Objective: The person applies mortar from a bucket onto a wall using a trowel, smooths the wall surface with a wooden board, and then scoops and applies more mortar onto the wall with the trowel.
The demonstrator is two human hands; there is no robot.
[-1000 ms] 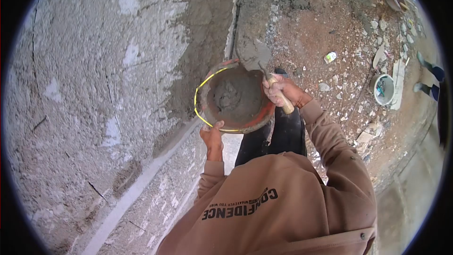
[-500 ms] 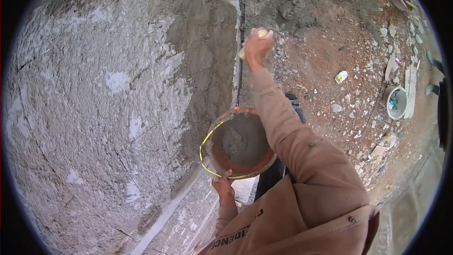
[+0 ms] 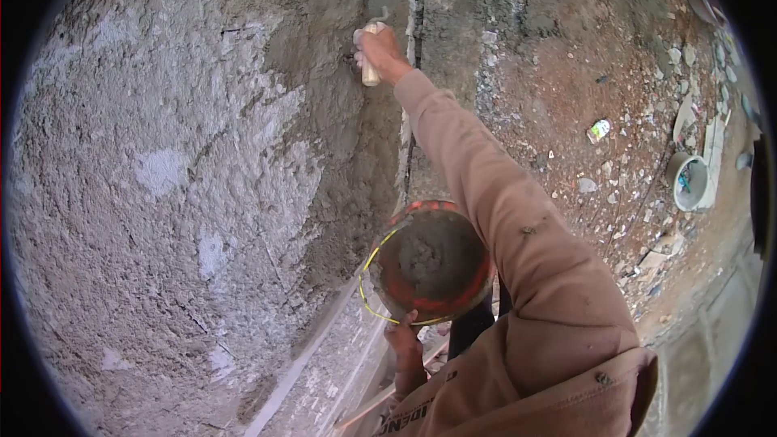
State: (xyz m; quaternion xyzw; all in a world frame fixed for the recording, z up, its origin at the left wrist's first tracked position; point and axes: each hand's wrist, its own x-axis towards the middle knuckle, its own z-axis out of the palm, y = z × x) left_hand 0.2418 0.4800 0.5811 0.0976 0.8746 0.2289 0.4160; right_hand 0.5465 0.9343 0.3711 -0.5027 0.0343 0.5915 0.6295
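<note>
My right hand [image 3: 382, 50] is closed around the light wooden handle of a trowel [image 3: 371, 74], reaching far ahead against the wall's edge strip. The blade of the trowel is hard to make out against the grey mortar. Close to my body, my left hand [image 3: 403, 341] grips the near rim of an orange-red bucket [image 3: 433, 306], thumb on top. Wet grey mortar [image 3: 429, 251] is heaped inside this bucket, and its yellow cord-like handle [image 3: 363, 283] hangs over the left side. Darker fresh mortar [image 3: 348, 129] covers the right margin of the rough wall [image 3: 162, 235].
Stony reddish ground [image 3: 558, 137] with rubble lies to the right. A crumpled wrapper or can [image 3: 599, 130], a pale bucket [image 3: 689, 182] with small items inside and a board [image 3: 714, 154] are there. Another basin [image 3: 702, 2] stands at the far right.
My right hand has moved left with the trowel, from above the ground to the wall's edge strip. The bucket and my left hand appear slightly lower and further right as the view shifts.
</note>
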